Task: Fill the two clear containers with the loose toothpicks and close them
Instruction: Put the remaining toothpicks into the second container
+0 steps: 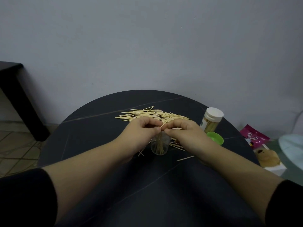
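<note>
Two hands meet above the open clear container [159, 145] on the desk [98, 128]; left hand [142, 128] and right hand [186, 131] each pinch a few toothpicks [166, 124]. Probably feather-light, stiff, needle-tipped: pinch mid-shaft. The loose pile [152, 114] lies just beyond.

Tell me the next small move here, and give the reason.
Probably lower the pinched toothpicks tip-down into the open clear container and let go. The left hand and right hand hold them right above its mouth, it is only partly filled, and a large pile lies loose behind.
</note>
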